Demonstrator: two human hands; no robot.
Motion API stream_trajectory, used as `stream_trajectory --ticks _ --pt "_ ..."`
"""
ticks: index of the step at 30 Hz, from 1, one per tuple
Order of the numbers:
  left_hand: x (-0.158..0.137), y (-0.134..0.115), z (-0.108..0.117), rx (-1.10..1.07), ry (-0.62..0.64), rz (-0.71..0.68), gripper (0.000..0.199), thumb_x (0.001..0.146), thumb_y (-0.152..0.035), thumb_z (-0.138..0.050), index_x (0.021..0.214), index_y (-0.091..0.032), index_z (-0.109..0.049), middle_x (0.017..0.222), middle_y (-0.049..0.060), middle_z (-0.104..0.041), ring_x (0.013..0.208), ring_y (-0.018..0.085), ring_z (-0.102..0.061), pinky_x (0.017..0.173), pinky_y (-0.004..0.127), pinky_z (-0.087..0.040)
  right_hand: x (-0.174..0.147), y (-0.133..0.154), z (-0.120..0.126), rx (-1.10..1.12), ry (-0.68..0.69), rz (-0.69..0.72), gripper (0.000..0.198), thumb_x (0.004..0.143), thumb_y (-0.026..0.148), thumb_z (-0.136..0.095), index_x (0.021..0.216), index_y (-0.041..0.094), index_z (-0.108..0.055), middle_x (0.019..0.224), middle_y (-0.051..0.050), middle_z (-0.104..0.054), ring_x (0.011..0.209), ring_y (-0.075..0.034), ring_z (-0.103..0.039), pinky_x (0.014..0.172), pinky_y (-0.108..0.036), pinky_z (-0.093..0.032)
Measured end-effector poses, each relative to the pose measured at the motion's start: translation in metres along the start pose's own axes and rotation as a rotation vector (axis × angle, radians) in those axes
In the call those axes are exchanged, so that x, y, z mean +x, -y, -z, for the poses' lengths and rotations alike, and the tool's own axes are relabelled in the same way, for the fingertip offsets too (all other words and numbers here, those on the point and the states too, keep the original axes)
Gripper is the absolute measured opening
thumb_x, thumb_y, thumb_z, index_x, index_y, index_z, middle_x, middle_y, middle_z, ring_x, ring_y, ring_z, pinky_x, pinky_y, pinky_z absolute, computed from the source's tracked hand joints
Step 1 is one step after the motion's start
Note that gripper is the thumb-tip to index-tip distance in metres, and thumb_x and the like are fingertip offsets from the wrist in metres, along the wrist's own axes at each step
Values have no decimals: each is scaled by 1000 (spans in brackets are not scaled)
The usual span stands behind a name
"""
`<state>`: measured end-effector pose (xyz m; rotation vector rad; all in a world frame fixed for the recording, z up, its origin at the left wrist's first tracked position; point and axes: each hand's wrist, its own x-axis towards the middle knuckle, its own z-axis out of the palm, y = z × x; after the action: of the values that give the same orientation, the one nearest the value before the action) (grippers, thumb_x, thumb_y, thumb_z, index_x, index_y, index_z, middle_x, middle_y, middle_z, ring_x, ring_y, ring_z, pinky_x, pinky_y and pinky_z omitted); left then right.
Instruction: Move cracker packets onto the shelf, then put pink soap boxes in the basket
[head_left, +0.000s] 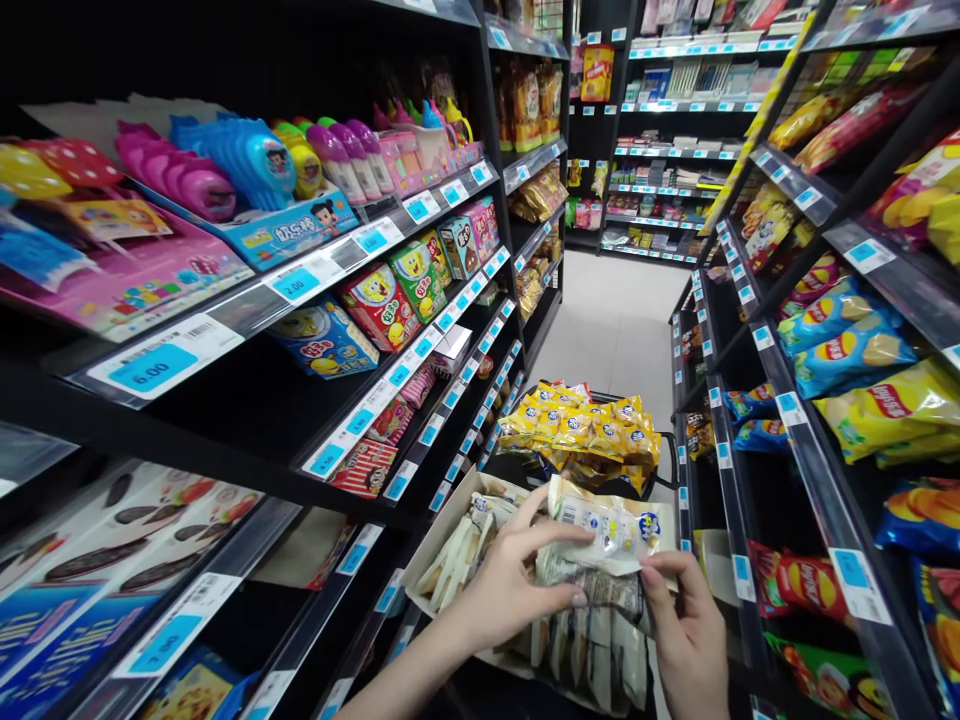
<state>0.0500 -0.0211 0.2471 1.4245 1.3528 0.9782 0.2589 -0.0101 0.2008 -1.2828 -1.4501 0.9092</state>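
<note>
A cream-coloured snack packet [604, 530] with a barcode and a blue round logo is held between my two hands. My left hand [517, 580] reaches in from the left, its fingers over the packet's left part and the thumb below. At the lower right corner, my right hand [686, 625] pinches the wrapper's edge. Directly beneath lies an open carton [427, 600] with rows of similar wrapped packets standing in it. More packets under my hands are partly hidden by my fingers and the held one.
Behind the carton, a pile of yellow snack packets [592, 425] rests on a dark cart or basket [667, 465]. Shelves with toys and boxed sweets [379, 300] line the left; bagged chips [885, 405] fill the right. A tiled floor [607, 310] runs down the aisle.
</note>
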Motion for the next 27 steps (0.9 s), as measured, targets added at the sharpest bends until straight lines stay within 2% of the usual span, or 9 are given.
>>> stream_trajectory --ticks 3,5,9,11,13,17,22,25,27 --pt "2 4 -7 -153 -59 75 39 61 -34 -86 98 -25 -78 110 9 -68 104 29 -61 97 39 -47 2 -1 1 13 29 8 16 86 36 -59 82 22 -64 74 -1 -69 71 -16 -67 64 -20 -55" --pt "3 5 -11 -225 -115 89 32 60 -30 -85 91 -23 -79 93 6 -71 90 25 -64 89 36 -50 3 0 2 17 81 33 15 81 37 -66 84 22 -67 78 -3 -72 75 -18 -70 66 -21 -56" --pt "3 1 -14 -252 -199 59 22 60 -18 -83 81 -23 -80 86 4 -72 84 21 -65 86 32 -51 2 4 3 13 103 6 14 76 36 -73 80 22 -73 77 -4 -75 71 -18 -71 63 -20 -56" --pt "3 0 -13 -217 -210 12 19 63 -16 -82 80 -24 -80 90 5 -72 88 22 -65 87 32 -50 1 8 1 33 46 -24 15 75 37 -72 73 22 -74 71 -3 -75 65 -17 -69 59 -20 -55" --pt "2 0 -12 -172 -224 -42 17 66 -16 -80 81 -25 -80 111 8 -69 100 23 -64 94 33 -48 2 14 -2 55 9 -48 16 75 38 -72 70 23 -74 68 -3 -73 64 -17 -69 59 -20 -55" --pt "0 2 -8 -84 -183 -128 16 73 -13 -73 82 -24 -80 151 8 -38 105 23 -62 94 34 -48 3 23 -4 61 11 -80 21 74 43 -71 67 23 -73 68 -3 -71 66 -17 -67 60 -20 -53" --pt "-1 -2 -4 42 -140 -76 16 76 -15 -69 77 -26 -80 150 6 -38 124 28 -48 104 39 -36 4 17 4 15 104 -149 27 81 46 -64 71 22 -71 73 -3 -71 71 -17 -66 63 -20 -52" --pt "1 -5 -6 -69 -154 36 7 71 -25 -73 66 -22 -78 145 7 -44 127 32 -43 105 41 -31 4 9 7 18 154 -144 28 83 46 -61 73 21 -70 72 -3 -72 69 -16 -67 62 -18 -52" --pt "3 -6 -8 -200 -150 108 14 66 -30 -75 58 -18 -72 140 8 -49 124 33 -46 103 41 -32 3 7 7 32 146 -140 28 84 45 -61 71 21 -67 66 -1 -69 62 -14 -64 58 -17 -50"
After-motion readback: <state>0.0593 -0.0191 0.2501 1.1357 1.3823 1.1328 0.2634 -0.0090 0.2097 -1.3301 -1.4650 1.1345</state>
